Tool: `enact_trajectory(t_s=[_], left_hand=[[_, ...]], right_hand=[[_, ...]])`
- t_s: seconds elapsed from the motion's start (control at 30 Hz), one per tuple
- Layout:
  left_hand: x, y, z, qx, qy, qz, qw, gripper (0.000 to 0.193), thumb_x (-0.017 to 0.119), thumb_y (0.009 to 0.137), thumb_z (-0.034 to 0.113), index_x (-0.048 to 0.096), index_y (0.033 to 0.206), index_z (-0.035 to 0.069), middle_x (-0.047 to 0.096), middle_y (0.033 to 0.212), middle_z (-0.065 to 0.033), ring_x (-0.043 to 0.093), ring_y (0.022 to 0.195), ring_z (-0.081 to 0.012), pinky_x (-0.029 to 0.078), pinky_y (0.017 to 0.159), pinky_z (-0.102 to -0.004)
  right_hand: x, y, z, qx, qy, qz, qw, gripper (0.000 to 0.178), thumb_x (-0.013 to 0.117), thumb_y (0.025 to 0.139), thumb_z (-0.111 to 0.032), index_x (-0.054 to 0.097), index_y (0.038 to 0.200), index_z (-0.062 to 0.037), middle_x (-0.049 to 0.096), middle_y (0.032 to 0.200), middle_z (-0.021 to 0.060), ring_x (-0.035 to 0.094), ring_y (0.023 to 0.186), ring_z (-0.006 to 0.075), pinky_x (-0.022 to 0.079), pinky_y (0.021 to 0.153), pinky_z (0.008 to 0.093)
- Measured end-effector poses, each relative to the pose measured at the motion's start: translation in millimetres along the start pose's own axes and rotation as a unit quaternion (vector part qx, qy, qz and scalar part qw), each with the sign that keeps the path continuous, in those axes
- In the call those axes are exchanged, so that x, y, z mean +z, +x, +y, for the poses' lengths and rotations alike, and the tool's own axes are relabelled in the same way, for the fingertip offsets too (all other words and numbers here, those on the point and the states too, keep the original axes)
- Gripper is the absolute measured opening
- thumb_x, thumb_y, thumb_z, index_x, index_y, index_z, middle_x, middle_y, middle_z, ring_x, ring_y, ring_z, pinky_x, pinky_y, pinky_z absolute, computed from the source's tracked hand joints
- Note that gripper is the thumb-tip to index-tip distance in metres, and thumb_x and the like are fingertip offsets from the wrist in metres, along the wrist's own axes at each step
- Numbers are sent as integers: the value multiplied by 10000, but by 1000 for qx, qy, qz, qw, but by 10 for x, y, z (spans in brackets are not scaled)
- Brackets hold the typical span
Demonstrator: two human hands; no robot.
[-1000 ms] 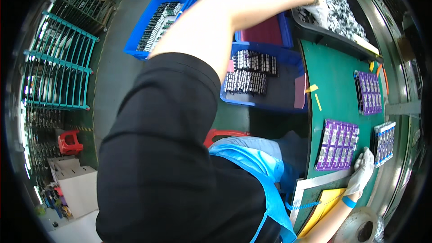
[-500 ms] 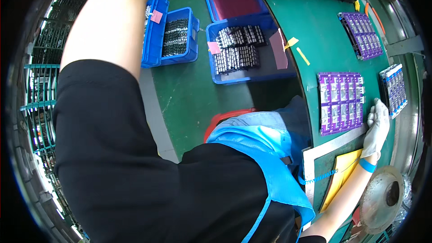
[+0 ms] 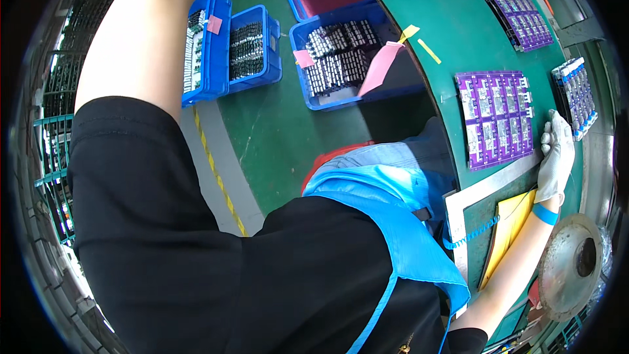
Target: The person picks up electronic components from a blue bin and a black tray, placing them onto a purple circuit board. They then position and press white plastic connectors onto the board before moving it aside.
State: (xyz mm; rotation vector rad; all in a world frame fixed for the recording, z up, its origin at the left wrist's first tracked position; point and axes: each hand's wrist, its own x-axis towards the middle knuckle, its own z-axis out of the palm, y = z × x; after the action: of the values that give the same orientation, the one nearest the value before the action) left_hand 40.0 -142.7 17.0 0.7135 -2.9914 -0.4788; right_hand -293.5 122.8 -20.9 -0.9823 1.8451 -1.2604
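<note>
Purple panel (image 3: pixel 496 120) beside right hand (image 3: pixel 557 156)

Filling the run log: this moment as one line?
left hand: out of view | white-gloved right hand: near purple rectangular panel and blue-edged rectangular stack, grip unclear | surface: flat green tabletop

No writing can be read here. The pink label (image 3: pixel 214 24) on the far-left bin (image 3: pixel 213 65), the pink note (image 3: pixel 303 58) on the blue tub (image 3: pixel 333 103) left of the table, and the pale marks on the purple boards (image 3: pixel 499 118) are too small to make out.
</note>
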Motion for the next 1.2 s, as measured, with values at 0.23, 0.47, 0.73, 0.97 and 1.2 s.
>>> enact_trajectory(t_s=[0.23, 0.47, 0.73, 0.97, 1.2], left_hand=[[-128, -215, -42, -7, 29, 73, 997, 283, 647, 876, 252, 673, 1104, 87, 690, 1005, -87, 645, 915, -211, 515, 822, -367], [-288, -418, -68, -16, 61, 150, 987, 262, 649, 872, 223, 678, 1089, 79, 690, 1003, -95, 648, 916, -222, 518, 818, -360], [-379, -567, -155, -24, 91, 215, 972, 239, 651, 867, 190, 684, 1071, 71, 690, 1000, -105, 652, 916, -235, 522, 814, -352], [-350, -553, -186, -26, 101, 281, 954, 219, 653, 863, 161, 690, 1056, 63, 690, 998, -113, 656, 917, -245, 525, 811, -345], [-539, -494, -396, -29, 130, 350, 927, 201, 655, 859, 132, 695, 1040, 55, 690, 995, -122, 660, 917, -256, 528, 807, -339]], right_hand=[[-22, 25, 31, -1, 7, 1, 1000, 284, 600, 992, -256, 647, 1175, -44, 587, 882, -38, 450, 672, -6, 335, 558, 128], [-10, 27, 39, 1, -4, -5, 1000, 269, 584, 997, -246, 646, 1179, -58, 580, 868, -61, 445, 668, -19, 327, 550, 119], [-35, 50, 47, 5, -11, 7, 1000, 279, 599, 988, -246, 649, 1177, -48, 585, 863, -45, 443, 662, -6, 320, 546, 130], [-41, 41, 39, 4, -3, -1, 1000, 304, 594, 990, -246, 640, 1205, -36, 591, 885, -32, 454, 685, -3, 321, 556, 132], [-2, 36, 7, 0, 0, 4, 1000, 292, 595, 990, -242, 648, 1190, -36, 599, 874, -32, 464, 672, 0, 327, 543, 135]])
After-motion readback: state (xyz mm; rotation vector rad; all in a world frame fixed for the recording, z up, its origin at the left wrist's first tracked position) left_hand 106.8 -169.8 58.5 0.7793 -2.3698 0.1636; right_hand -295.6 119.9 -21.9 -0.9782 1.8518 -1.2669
